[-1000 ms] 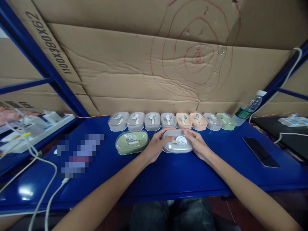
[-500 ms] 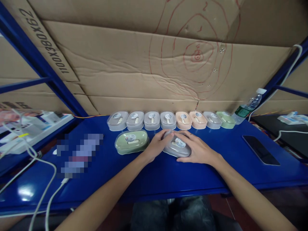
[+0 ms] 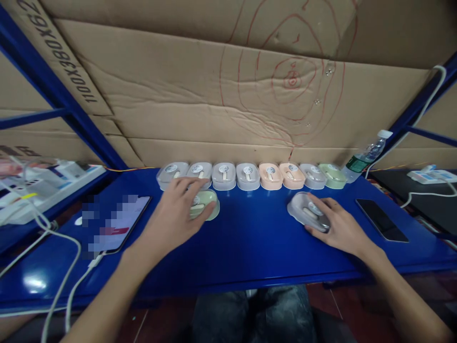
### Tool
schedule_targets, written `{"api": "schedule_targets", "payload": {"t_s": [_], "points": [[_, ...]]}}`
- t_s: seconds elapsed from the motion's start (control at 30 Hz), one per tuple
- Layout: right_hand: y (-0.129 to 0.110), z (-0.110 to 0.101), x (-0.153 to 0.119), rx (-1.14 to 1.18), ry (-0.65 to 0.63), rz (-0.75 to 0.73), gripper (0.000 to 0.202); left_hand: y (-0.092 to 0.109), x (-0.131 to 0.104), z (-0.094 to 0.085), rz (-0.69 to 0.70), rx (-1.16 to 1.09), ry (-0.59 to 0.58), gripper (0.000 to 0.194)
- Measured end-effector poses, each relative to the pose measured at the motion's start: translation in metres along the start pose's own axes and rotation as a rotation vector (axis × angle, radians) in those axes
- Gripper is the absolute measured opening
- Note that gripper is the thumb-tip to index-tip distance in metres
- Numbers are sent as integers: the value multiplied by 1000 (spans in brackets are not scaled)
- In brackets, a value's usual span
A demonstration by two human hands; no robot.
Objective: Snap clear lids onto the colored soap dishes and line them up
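Observation:
A green lidded box (image 3: pixel 211 209) lies on the blue table (image 3: pixel 250 247), left of centre. Over its left part is my left hand (image 3: pixel 178 205), fingers spread, thumb at the lid; whether it touches the box is hard to tell. Right of centre, my right hand (image 3: pixel 333 221) is wrapped round the right side of a grey lidded box (image 3: pixel 302 209), which rests on the table. Along the back edge stands a row of similar boxes: grey ones (image 3: pixel 223 176), two orange ones (image 3: pixel 270 176) and a green one (image 3: pixel 332 176) at the right end.
A charging phone (image 3: pixel 130 221) and white cables (image 3: pixel 73 247) lie at the left, beside white power strips (image 3: pixel 78 183). On the right are a dark phone (image 3: pixel 381 219) and a leaning water bottle (image 3: pixel 364 159). Cardboard (image 3: pixel 171 105) stands behind.
The grey box has moved right with my right hand. My left hand has left that box and moved left over the green box. The view has shifted slightly.

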State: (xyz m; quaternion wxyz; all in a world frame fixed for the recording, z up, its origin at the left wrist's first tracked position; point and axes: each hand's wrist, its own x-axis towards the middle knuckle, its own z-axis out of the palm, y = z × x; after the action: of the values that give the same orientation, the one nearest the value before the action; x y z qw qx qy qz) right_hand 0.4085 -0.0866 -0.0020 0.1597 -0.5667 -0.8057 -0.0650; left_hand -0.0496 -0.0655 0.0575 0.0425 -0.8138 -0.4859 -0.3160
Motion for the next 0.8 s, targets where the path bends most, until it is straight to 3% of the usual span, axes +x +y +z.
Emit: {"api": "schedule_targets", "payload": {"t_s": [0.13,0.23,0.3,0.4,0.5,0.6,0.8], "points": [[33,-1,-28,-122,74,186,88,-44,-36,1,8,157,-118,54],[43,2,-41,-105,136,344,91,-44,-54,14,-45,100,-130,52],[44,4,-44,-76,184,425,95,-27,-58,23,-55,21,-123,49],[39,7,-44,-56,268,428,95,14,-47,33,0,-166,-187,51],[34,9,-42,-41,310,406,93,59,-19,51,112,-467,-267,55],[35,12,-43,-16,290,388,82,99,16,82,213,-723,-296,57],[49,21,-44,9,267,343,68,167,71,147,507,-335,-464,69]]}}
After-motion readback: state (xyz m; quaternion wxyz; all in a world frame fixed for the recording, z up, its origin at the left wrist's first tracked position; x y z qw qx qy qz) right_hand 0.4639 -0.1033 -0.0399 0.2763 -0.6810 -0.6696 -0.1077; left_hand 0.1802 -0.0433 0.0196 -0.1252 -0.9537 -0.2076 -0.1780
